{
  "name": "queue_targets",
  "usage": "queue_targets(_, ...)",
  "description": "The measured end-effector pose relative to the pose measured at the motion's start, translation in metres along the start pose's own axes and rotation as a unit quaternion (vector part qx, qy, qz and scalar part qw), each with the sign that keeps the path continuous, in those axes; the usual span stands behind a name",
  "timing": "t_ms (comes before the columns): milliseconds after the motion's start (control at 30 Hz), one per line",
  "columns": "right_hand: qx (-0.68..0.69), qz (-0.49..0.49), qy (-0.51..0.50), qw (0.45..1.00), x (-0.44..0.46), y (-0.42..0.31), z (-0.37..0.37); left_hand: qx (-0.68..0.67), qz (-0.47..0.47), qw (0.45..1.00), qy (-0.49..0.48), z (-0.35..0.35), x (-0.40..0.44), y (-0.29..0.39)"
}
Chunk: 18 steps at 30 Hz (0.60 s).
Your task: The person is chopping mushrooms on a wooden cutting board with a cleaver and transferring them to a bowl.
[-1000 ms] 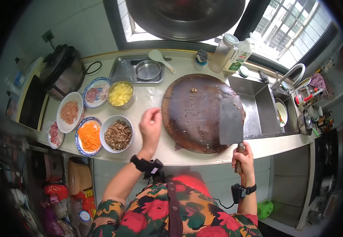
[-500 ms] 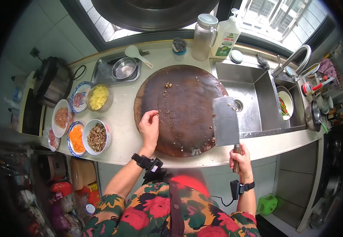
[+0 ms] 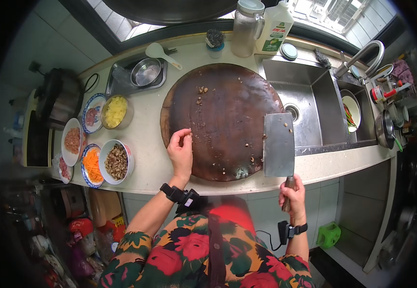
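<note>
My right hand is wrapped round the wooden handle of a cleaver. Its broad blade lies over the right edge of the round chopping board, with a few brown bits stuck on it. Over the board's left part is my left hand, fingers curled and thumb against the fingertips; what is in the pinch, if anything, is too small to name. Small brown crumbs are scattered on the wet, dark board. Left of the board stands a white bowl of chopped brown pieces.
On the left are shredded carrot, a bowl of diced yellow pieces and a dish of pinkish mince. A metal tray sits behind. The steel sink is at the right; a jug and a bottle stand at the back.
The cleaver has shifted slightly right relative to the board, its blade turned more upright in view. My left hand stays near the board's left side, fingers still pinched. The camera view has tilted slightly downward.
</note>
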State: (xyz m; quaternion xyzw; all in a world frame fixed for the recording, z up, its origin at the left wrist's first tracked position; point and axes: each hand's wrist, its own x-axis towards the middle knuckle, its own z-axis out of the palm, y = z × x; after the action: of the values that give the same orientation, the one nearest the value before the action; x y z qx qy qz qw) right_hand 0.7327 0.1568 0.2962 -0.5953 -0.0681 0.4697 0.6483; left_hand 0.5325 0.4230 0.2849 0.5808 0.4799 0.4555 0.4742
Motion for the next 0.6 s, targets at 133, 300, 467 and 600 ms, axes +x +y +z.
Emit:
queue_targets(133, 0.028, 0.02, 0.003, 0.999, -0.014, 0.034, 0.05, -0.008, -0.013, 1.0, 0.003, -0.003, -0.002, -0.003)
queue_targets(300, 0.04, 0.007, -0.076, 0.996, 0.01, 0.022, 0.109, -0.027, 0.001, 0.998, -0.054, -0.004, 0.01, 0.0)
queue_targets(467, 0.009, -0.061, 0.002, 0.998, 0.053, -0.021, 0.104, -0.004, 0.011, 0.997, -0.08, -0.01, 0.055, 0.011)
queue_targets(600, -0.006, -0.035, -0.011, 0.999, 0.106, -0.047, 0.078, 0.008, -0.025, 0.996, -0.085, -0.011, 0.082, 0.014)
